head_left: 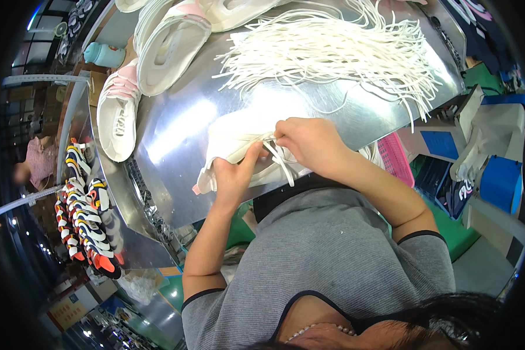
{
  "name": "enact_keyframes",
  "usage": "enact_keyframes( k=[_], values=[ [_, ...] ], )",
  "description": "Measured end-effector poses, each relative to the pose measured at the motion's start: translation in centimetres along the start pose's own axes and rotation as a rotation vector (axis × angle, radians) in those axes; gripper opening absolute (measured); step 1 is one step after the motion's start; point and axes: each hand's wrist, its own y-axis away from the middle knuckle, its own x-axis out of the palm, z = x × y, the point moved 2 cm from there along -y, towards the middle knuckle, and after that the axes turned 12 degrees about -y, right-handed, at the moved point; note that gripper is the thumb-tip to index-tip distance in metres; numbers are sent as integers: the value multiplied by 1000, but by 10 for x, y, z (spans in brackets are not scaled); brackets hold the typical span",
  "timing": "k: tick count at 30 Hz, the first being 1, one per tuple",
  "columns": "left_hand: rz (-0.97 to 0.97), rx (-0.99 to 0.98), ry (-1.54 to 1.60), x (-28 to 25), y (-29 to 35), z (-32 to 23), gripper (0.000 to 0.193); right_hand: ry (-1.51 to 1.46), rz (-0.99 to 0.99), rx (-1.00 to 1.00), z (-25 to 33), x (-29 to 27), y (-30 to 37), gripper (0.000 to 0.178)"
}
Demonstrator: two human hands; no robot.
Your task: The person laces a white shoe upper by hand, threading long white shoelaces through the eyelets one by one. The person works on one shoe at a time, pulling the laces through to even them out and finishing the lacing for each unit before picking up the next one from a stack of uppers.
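A white shoe upper lies on its side near the front edge of the shiny metal table, right in front of me. My left hand is closed on it, the thumb pressed along its opening. At the eyelets my right hand is closed in a pinch on a white shoelace. Loops of that lace hang down between my two hands. The lace's tip and the upper's far side are hidden by my fingers.
A large pile of white shoelaces covers the table's far right. At the far left lie several white shoe uppers, one with pink lacing. Left, past a conveyor edge, sit multicoloured shoe parts. A pink basket stands right.
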Motion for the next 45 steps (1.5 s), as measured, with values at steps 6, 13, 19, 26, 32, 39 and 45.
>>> enact_keyframes(
  k=[6, 13, 19, 26, 32, 39, 45],
  values=[
    [9, 39, -81, -4, 3, 2, 18, 178, -24, -136, 6, 23, -14, 13],
    [52, -97, 146, -2, 14, 15, 19, 275, 76, -119, 18, 35, -22, 17],
    [120, -288, 341, -7, -2, 17, 19, 141, 158, 112, 11, -11, -28, 19],
    [30, -213, 219, -4, -8, 12, 21, -387, -140, 172, -20, 18, -26, 21],
    [30, -189, 5, 4, -30, 8, 29, -234, -120, 138, -20, 25, -23, 21],
    [285, -458, 635, -65, 14, -31, 35, -113, -236, 206, -27, 31, -29, 25],
    [-21, 390, 991, -146, 52, -72, 29, -118, -256, 255, -22, 28, -32, 27]
  ],
)
